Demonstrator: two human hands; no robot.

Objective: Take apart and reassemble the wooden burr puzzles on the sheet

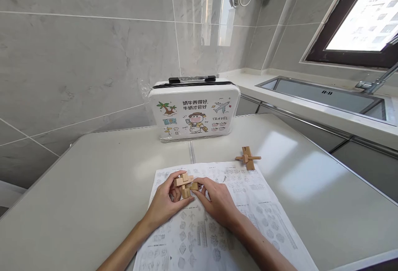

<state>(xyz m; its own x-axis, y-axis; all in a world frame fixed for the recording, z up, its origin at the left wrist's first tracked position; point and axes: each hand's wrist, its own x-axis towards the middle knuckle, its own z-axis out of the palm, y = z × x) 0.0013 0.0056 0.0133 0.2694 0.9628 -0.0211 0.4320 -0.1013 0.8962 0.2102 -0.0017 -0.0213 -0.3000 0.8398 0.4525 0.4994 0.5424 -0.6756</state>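
A partly interlocked wooden burr puzzle (184, 180) of light, notched blocks is held just over a printed sheet (211, 238). Thumb and fingers of my left hand (166, 196) are closed around its left side. My right hand (217, 198) pinches a darker wooden block (195, 186) at the puzzle's right side. Whether that block is joined to the rest or only touches it, I cannot tell. At the sheet's upper right edge lies a second wooden puzzle (248, 158), cross-shaped, with a dark mark on one piece.
Behind the sheet, a white case (195, 113) with cartoon prints and a black handle stands against the tiled wall. The white table (93, 188) spreads to both sides. A counter with a metal sink (326, 97) and a tap (377, 81) runs along the right, below a window.
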